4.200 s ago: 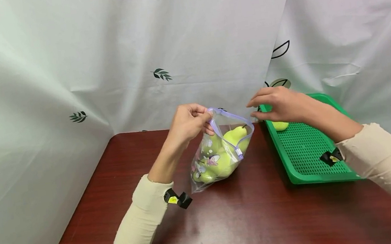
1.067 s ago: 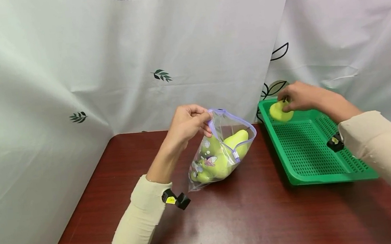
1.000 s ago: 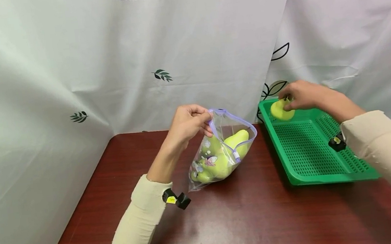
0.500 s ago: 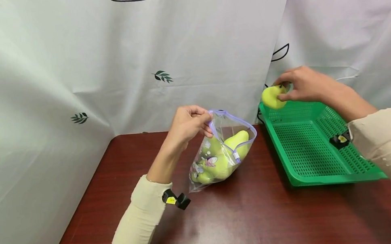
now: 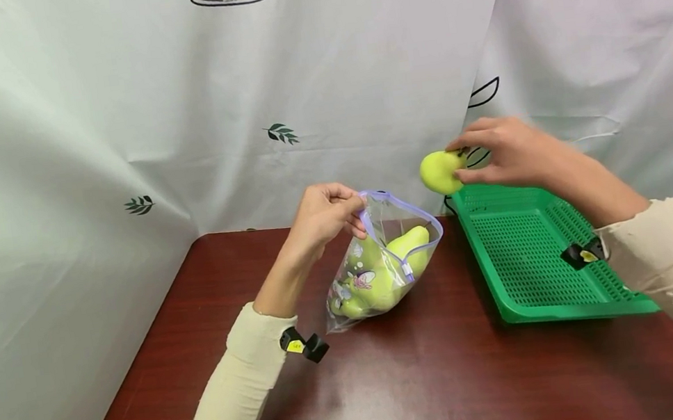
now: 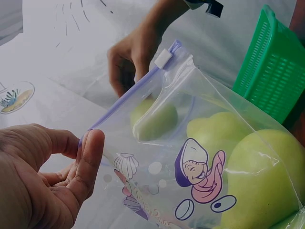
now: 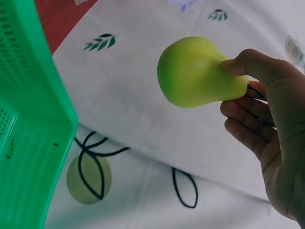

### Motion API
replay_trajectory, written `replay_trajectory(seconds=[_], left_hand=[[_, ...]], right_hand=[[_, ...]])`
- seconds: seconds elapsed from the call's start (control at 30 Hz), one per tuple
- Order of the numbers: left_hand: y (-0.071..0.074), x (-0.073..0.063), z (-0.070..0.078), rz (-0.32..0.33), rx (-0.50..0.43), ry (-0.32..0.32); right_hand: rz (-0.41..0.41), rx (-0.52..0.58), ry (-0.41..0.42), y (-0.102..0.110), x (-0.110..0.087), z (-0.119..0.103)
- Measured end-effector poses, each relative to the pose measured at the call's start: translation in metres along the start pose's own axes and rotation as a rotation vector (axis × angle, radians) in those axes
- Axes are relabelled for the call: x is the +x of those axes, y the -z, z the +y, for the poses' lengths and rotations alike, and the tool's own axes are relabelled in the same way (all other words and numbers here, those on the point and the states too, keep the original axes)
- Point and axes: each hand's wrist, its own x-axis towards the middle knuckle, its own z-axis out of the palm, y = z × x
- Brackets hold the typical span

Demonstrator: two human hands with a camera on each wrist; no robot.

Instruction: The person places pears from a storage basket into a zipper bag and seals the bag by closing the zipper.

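Observation:
My left hand point(image 5: 326, 217) pinches the purple rim of a clear zip bag point(image 5: 346, 286) at its upper left corner. The bag's mouth gapes, and several green pears point(image 5: 384, 288) lie inside it. A white slider point(image 6: 163, 59) sits on the purple zip. My right hand point(image 5: 508, 150) holds another green pear point(image 5: 440, 173) by its narrow stem end, between thumb and fingers. In the right wrist view that pear point(image 7: 190, 71) hangs free, its round end pointing away from the palm. It is above and to the right of the bag's mouth, apart from it.
A green plastic basket point(image 5: 492, 275) stands on the right of the dark red table point(image 5: 396, 385), with no fruit visible in it. White printed sheeting point(image 5: 356, 60) rises behind and on the left of the table. Each forearm wears a small black camera point(image 5: 305, 343).
My right hand reached into the basket, took hold of the pear there, lifted it out and carried it left toward the bag. The left hand and the bag have barely moved.

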Motion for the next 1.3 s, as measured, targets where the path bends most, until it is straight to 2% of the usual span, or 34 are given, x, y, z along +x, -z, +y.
replay_trajectory(seconds=[0.27,0.77,1.3], left_hand=[[-0.001,-0.001,0.002,0.003,-0.014,0.004],[-0.001,-0.001,0.001,0.004,-0.007,-0.006],[-0.001,-0.001,0.002,0.003,0.009,0.002]], right_hand=[[0.09,0.027,0.146,-0.006,0.003,-0.011],[0.143,0.072,0.247,-0.015,0.002,-0.016],[0.156,0.096,0.328,-0.016,0.007,-0.043]])
